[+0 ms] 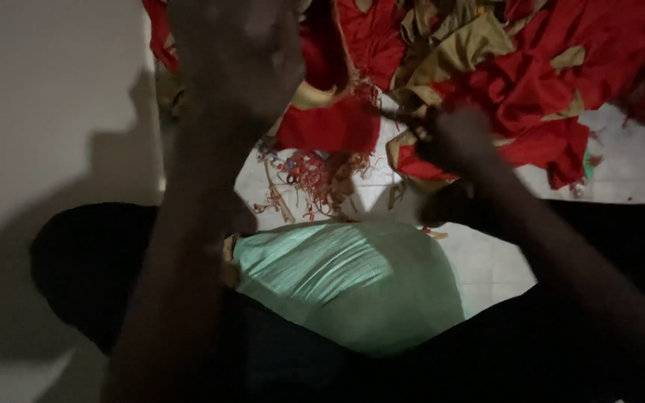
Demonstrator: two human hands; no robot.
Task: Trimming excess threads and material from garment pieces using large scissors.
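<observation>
The person's right hand (457,138) is closed, its fingers (428,128) bunched around something thin and dark that pokes out toward the left, too dim and blurred to name; the grip looks like a pinch, though what it pinches cannot be made out. Straight ahead of those fingers, to the left and just beside them, lies a folded piece of red cloth (330,123) with a frayed, thready edge, from which a tangle of loose red and gold threads (315,175) hangs down over the pale tiled floor (487,261). The cloth's long axis runs roughly side to side across the view, so its near end faces the right hand, which is clearly the closer of the two. The left hand (237,52) is raised high in front of the camera, palm turned away, its fingers loosely spread and holding nothing, well above and left of the cloth. Behind both hands a big heap of red and tan fabric (531,67) fills the upper right. Nearer the person, between the forearms, sits a pale green woven sack (352,280), stuffed full and apart from the cloth
</observation>
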